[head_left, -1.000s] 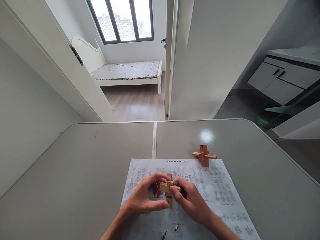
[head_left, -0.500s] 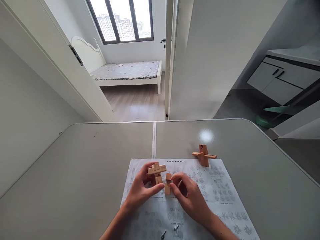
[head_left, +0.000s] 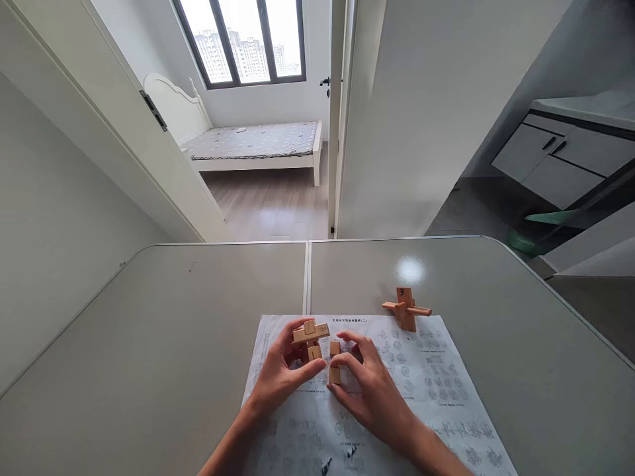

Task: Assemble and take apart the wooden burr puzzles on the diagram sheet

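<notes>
Over the printed sheet, the left hand pinches a cross of joined wooden puzzle bars. Just right of it, the right hand grips one upright notched bar in its fingertips. Another wooden cross stands farther right.

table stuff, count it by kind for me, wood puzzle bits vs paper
wooden puzzle clusters: 2, the held cluster and the standing cluster
single wooden block: 1
printed sheet: 1
total: 4
</notes>
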The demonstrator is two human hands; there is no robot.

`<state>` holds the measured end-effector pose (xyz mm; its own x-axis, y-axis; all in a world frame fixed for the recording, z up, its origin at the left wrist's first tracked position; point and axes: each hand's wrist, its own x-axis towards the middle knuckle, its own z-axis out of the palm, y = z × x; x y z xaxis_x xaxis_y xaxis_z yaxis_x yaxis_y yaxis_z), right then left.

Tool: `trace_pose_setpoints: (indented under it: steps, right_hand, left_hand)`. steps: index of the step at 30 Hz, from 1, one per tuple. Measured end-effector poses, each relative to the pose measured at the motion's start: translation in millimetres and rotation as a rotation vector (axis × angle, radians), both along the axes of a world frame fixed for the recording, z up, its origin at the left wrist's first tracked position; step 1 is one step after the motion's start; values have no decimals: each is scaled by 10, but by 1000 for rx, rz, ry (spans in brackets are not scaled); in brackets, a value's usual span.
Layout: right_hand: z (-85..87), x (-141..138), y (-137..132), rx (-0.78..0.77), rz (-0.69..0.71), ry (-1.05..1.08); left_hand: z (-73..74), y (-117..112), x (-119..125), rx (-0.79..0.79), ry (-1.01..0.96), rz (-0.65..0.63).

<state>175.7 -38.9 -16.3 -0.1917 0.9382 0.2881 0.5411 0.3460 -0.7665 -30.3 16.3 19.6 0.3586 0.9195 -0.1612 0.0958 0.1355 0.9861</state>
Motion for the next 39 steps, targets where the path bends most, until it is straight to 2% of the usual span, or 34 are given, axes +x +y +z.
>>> trace_pose_setpoints:
  steps: [4,11,15,21,35,39]
  right_hand:
    - [-14,29,24,-43,60,121]
    - [2,126,49,-390,77,653]
    - [15,165,67,-496,132,799]
    - [-5,174,85,-509,233,837]
    - [82,169,89,-529,269,818]
    - [94,164,85,-526,236,724]
  left_hand:
    - [-10,-19,8,28,18,-8]
    - [-44,-53,8,63,84,-91]
    - [-80,-67,11,101,109,-113]
    - [-96,-89,49,165,132,-145]
    - [-132,-107,49,218,168,-189]
    - [-134,-109,53,292,219,-221]
